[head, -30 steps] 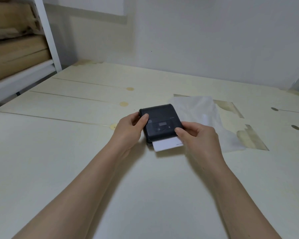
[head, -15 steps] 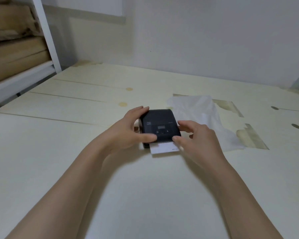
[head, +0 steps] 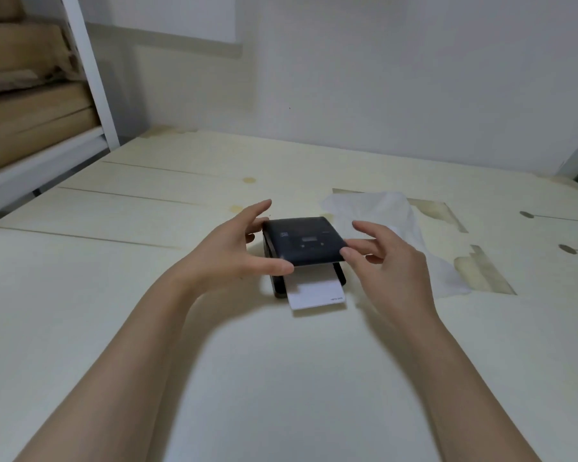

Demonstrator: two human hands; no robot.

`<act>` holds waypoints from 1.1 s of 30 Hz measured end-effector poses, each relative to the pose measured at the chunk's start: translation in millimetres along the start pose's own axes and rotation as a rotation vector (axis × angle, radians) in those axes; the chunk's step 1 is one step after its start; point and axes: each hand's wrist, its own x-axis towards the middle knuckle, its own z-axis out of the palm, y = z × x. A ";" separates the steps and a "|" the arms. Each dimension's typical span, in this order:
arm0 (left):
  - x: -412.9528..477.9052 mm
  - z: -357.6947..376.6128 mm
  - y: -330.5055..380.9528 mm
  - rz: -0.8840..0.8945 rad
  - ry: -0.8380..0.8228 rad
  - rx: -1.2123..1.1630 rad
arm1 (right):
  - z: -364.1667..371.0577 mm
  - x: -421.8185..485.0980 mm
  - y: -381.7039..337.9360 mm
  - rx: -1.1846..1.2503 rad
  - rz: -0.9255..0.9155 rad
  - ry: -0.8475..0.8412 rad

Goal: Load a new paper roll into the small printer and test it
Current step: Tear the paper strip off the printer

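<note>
The printer point(head: 302, 241) is charcoal black, and its paper point(head: 316, 295) is plain white with a tiny bit of grey print in one corner. Bench point(head: 281, 395) is pale cream with yellow-brown stains, plastic bag point(head: 391, 211) milky see-through.

Printer point(head: 302, 243) sits mid-table, lid tilted up at its near edge. Left hand point(head: 227, 251) blocks its left side and right hand point(head: 391, 261) its right, thumbs at the lid's near corners. Near side: paper strip point(head: 316, 295) lies flat on the table point(head: 281, 395), passable above, with a lane between the forearms. Plastic bag point(head: 381, 205) lies flat just right and far of the printer. Far side runs free to the wall point(head: 381, 78). Shelf post point(head: 90, 78) and cardboard point(head: 30, 121) are far left, well apart.
</note>
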 end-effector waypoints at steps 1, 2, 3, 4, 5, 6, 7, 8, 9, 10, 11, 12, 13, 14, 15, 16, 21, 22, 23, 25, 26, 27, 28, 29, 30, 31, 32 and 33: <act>-0.4 0.3 0.1 -0.014 0.014 -0.045 | 1.2 -0.2 -0.1 0.036 -0.018 0.024; -0.2 1.4 0.7 -0.025 0.030 -0.086 | 2.9 -0.1 -0.5 0.077 -0.026 0.039; -0.2 3.1 1.5 -0.034 0.053 -0.122 | 4.5 -0.3 -1.1 0.124 -0.024 0.044; 0.6 5.5 2.6 -0.047 0.085 -0.146 | 6.8 -0.1 -1.1 0.172 -0.018 0.044; 2.5 8.4 3.6 -0.065 0.125 -0.157 | 9.3 0.5 -0.7 0.218 -0.015 0.045; 5.0 11.0 4.3 -0.086 0.167 -0.164 | 12.1 1.6 0.3 0.253 -0.015 0.047; 8.1 14.0 5.6 -0.111 0.211 -0.181 | 14.9 3.2 1.2 0.277 -0.018 0.048; 11.9 17.2 7.4 -0.139 0.259 -0.210 | 17.9 5.2 1.9 0.290 -0.025 0.043; 15.0 20.7 9.5 -0.161 0.305 -0.242 | 20.2 6.7 1.9 0.296 -0.033 0.031; 17.3 24.6 12.9 -0.173 0.346 -0.269 | 22.1 8.2 1.6 0.302 -0.040 0.017; 19.4 28.7 16.2 -0.173 0.389 -0.286 | 23.3 9.1 1.2 0.310 -0.049 0.002; 21.5 32.6 18.8 -0.158 0.431 -0.286 | 24.2 9.8 0.9 0.319 -0.062 -0.010; 23.3 35.9 19.8 -0.140 0.468 -0.274 | 24.7 10.2 0.9 0.327 -0.076 -0.022; 24.5 38.1 20.5 -0.131 0.496 -0.262 | 25.3 10.4 1.5 0.330 -0.084 -0.034; 25.1 39.2 20.3 -0.126 0.518 -0.261 | 25.6 10.6 1.9 0.332 -0.089 -0.047; 26.0 39.4 18.4 -0.125 0.531 -0.267 | 26.1 10.9 2.3 0.336 -0.090 -0.058; 29.4 38.2 6.1 -0.077 0.512 -0.242 | 32.8 12.5 2.6 0.347 -0.115 -0.092; 29.2 39.1 5.6 -0.073 0.493 -0.213 | 35.2 12.9 3.2 0.330 -0.135 -0.097; 29.3 39.9 5.0 -0.074 0.461 -0.187 | 37.2 13.4 4.0 0.310 -0.151 -0.105; 28.7 42.4 6.2 -0.041 0.393 -0.152 | 39.4 14.6 5.5 0.267 -0.163 -0.122; 27.5 42.9 7.6 -0.013 0.365 -0.127 | 39.7 15.2 6.3 0.246 -0.168 -0.126; 26.1 42.8 8.8 0.023 0.338 -0.101 | 39.4 15.5 7.3 0.227 -0.174 -0.131; 25.1 42.3 8.9 0.059 0.311 -0.084 | 39.3 15.7 8.5 0.212 -0.178 -0.135; 24.7 41.3 7.4 0.087 0.285 -0.080 | 38.8 15.3 9.7 0.206 -0.181 -0.139; 24.4 40.4 5.3 0.103 0.259 -0.088 | 38.5 14.5 10.0 0.203 -0.185 -0.141; 24.6 40.2 2.1 0.111 0.239 -0.107 | 37.8 13.4 9.9 0.201 -0.191 -0.139; 24.1 40.3 0.4 0.104 0.232 -0.135 | 36.2 11.8 8.6 0.191 -0.198 -0.124; 22.9 40.0 0.5 0.080 0.236 -0.168 | 33.4 9.9 7.8 0.173 -0.205 -0.103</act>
